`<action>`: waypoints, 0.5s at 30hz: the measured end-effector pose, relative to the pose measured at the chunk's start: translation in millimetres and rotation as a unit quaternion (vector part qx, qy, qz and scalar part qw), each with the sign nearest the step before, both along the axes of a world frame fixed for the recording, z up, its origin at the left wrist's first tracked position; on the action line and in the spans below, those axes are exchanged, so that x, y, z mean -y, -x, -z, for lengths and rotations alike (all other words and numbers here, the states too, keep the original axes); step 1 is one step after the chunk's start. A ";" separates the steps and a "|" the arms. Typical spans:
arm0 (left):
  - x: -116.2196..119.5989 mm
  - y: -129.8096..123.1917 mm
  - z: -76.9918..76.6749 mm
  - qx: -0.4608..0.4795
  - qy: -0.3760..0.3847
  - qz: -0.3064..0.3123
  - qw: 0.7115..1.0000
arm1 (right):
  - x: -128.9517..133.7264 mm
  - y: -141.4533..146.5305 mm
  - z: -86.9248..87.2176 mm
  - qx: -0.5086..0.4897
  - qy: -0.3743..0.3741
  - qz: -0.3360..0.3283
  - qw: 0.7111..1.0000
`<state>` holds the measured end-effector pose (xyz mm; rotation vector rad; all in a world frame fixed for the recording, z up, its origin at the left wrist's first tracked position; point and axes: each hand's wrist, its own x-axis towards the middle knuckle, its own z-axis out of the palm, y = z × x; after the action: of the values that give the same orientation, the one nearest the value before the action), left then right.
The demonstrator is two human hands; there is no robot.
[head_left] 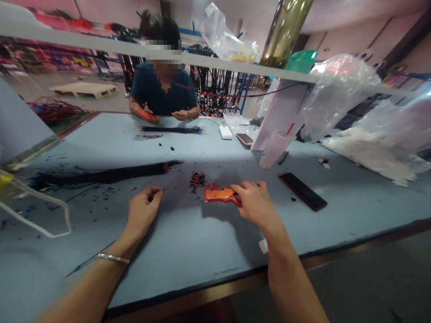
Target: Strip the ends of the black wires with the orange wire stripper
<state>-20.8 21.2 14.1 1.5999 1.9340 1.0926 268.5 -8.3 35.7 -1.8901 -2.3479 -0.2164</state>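
Observation:
My right hand (257, 202) is wrapped round the handles of an orange and red wire stripper (218, 194), its jaws facing left. Close to those jaws is a small pile of stripped wire scraps (197, 180). My left hand (144, 207) is closed in a pinch on a thin black wire (97, 252). That wire trails beneath my left forearm to a blue-tipped end at the lower left; most of its length near the fingers is hidden. Beyond my left hand lies a long bundle of black wires (107, 175), with bare ends toward the right.
Across the table (188, 251) sits a co-worker (164, 89) with another wire bundle (171, 129) in front. A dark phone (302, 191) and a plastic cup (274, 150) stand to the right. A white-topped shelf rail (229, 64) crosses above; a white frame (69, 213) juts in left.

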 end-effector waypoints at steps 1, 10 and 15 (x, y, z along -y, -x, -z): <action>-0.2 0.2 0.2 -0.002 0.002 -0.001 1.000 | 3.2 -2.7 -2.1 0.006 0.014 -0.002 1.000; -3.1 -2.3 1.1 0.007 0.009 0.012 1.000 | 50.8 2.1 -10.9 0.028 0.087 -0.024 0.996; -2.6 -3.4 -0.6 0.006 0.009 0.020 1.000 | 50.2 37.5 -1.9 0.043 0.091 -0.019 0.995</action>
<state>-17.4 23.8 14.6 1.6112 1.8905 1.0648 231.0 -58.5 37.5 -1.9491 -2.5373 -0.0837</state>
